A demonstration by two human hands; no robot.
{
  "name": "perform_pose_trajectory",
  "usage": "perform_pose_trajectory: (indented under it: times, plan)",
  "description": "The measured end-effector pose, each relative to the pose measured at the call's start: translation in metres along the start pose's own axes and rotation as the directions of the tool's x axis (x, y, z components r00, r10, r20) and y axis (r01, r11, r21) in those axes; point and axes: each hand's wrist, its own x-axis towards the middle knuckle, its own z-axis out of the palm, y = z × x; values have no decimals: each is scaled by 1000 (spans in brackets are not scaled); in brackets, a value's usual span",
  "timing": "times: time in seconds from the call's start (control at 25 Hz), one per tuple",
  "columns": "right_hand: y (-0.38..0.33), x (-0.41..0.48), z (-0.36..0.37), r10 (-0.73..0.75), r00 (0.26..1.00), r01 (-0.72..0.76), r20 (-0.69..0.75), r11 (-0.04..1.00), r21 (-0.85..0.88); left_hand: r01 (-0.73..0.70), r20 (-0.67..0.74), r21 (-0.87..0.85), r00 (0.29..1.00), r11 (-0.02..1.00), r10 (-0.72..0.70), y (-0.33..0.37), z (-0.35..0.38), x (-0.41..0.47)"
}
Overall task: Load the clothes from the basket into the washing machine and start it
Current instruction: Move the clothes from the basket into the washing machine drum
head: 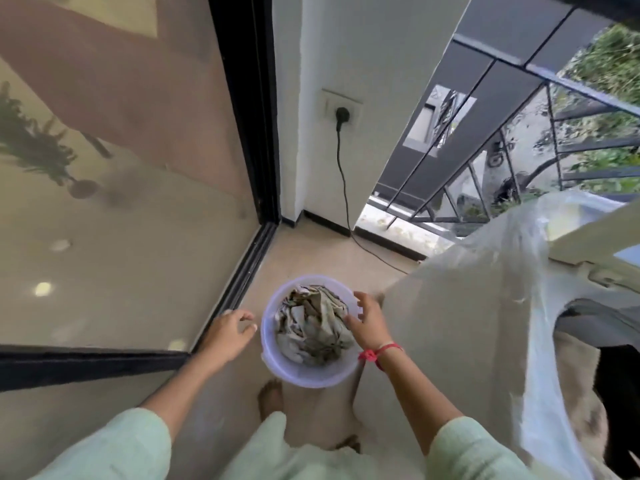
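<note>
Basket [274, 362]: round, translucent lilac plastic with a smooth wall. It stands on the beige floor [311, 251], between the sliding-door track and the washer [450, 341]. Inside are crumpled clothes [311, 327] in pale patterned fabric, nearly up to the rim. Washer: cream, flat-sided, draped in a crinkly clear sheet [540, 306]. Left hand [228, 332] is loosely curled and empty, just beside the basket's left rim. Right hand [369, 323] has fingers spread over the right rim; contact with the clothes is unclear.

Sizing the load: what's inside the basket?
Crumpled beige and grey clothes fill the basket to just under its rim. The right hand hangs over their right edge and covers a bit there. Anything under the top layer, and the basket's bottom, is hidden.
</note>
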Motion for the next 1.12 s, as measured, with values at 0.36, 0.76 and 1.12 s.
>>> perform_pose_trajectory:
  times: [0.36, 0.76, 1.12]
  plan:
    - [85, 120, 64, 111, 992, -82, 60, 929, -361, -27, 259, 72, 966, 997, 8, -20, 90, 120]
    - [216, 295, 179, 88, 987, -11, 138, 875, -484, -413, 416, 369, 875, 833, 249, -56, 260, 250]
    - [198, 214, 189, 45, 994, -5, 102, 934, -357, -398, 507, 364, 843, 842, 180, -53, 243, 233]
